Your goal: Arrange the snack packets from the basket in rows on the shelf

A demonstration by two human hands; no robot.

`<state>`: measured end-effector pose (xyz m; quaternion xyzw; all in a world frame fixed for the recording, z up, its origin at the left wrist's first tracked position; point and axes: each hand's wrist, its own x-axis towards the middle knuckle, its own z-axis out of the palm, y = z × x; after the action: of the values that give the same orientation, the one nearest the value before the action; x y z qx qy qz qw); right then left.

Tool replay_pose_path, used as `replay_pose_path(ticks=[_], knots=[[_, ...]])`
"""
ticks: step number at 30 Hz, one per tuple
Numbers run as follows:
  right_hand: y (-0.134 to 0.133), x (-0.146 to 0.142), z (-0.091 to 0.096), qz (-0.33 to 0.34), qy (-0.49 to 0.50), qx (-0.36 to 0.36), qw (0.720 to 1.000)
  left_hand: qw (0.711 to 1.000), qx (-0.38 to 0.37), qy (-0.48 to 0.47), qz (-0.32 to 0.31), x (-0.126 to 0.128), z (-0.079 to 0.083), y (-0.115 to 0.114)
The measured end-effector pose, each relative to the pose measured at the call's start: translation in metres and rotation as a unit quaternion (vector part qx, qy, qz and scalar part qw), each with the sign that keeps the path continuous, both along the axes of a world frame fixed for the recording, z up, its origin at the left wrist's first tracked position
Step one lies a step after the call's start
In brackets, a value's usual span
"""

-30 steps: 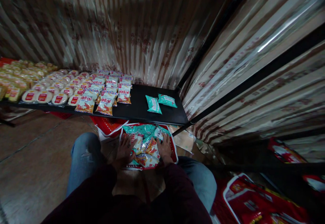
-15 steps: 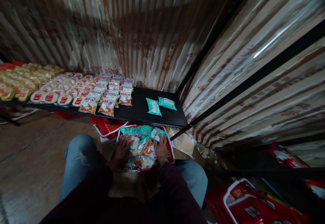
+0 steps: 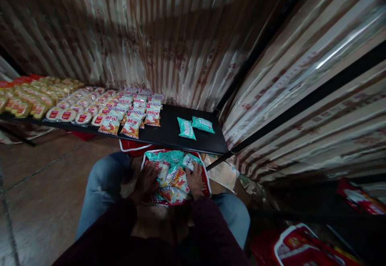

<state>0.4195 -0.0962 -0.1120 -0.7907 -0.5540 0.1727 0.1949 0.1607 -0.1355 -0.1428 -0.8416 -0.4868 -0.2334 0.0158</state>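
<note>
- Looking down between two knees in blue jeans: a red plastic basket with a white rim (image 3: 208, 186) sits on the floor, just in front of the person.
- The left hand (image 3: 147, 179) lies palm down at the basket's left side, fingers loosely spread over the packets; no packet is seen enclosed in it.
- The right hand (image 3: 195, 178) rests at the right side, fingers apart and slightly bent on the packets, with nothing seen gripped.
- Between the hands lies a white-and-orange plastic packet with striped ends (image 3: 180, 177). From the right hand it is to the left, and that hand is nearer. Its long axis appears to slant from upper left to lower right.
- The basket is filled with similar packets, plus shiny teal plastic packets (image 3: 165, 156) along its far side.
- Beyond and above the basket runs a long black shelf (image 3: 167, 123). Near its right end lie two teal pillow-shaped packets, one tilted (image 3: 186, 128), the other more crosswise (image 3: 203, 124).
- Further left on the shelf: rows of white-and-orange packets (image 3: 132, 124), then round pale wrapped cakes with red labels (image 3: 68, 114), then yellow wrapped pieces (image 3: 22, 108).
- A second red basket with a white rim (image 3: 135, 149) shows partly under the shelf; its contents are hidden.
</note>
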Motion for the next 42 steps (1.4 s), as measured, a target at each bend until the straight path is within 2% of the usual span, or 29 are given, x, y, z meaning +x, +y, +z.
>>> replay_pose_path(ticks=[5,13,19,25,35,42], knots=[[-0.001,-0.001,0.001,-0.006,0.003,0.007,1.000,1.000,0.003,-0.004,0.006,0.002,0.003,-0.001],[0.001,-0.004,0.004,-0.015,0.000,-0.006,1.000,0.999,0.004,-0.037,-0.003,0.001,-0.019,0.002],[0.004,-0.003,-0.002,-0.014,-0.005,0.017,1.000,0.999,-0.019,-0.027,0.019,0.004,-0.009,0.000],[0.005,0.002,-0.008,-0.016,-0.005,0.009,1.000,0.999,-0.017,-0.026,0.022,0.006,-0.004,0.003],[0.000,0.004,-0.006,0.000,0.011,0.034,0.999,0.999,-0.026,-0.035,0.020,0.005,-0.013,0.003],[-0.002,-0.002,-0.007,-0.006,0.007,0.047,0.999,0.999,-0.004,-0.035,0.008,0.000,-0.020,0.008]])
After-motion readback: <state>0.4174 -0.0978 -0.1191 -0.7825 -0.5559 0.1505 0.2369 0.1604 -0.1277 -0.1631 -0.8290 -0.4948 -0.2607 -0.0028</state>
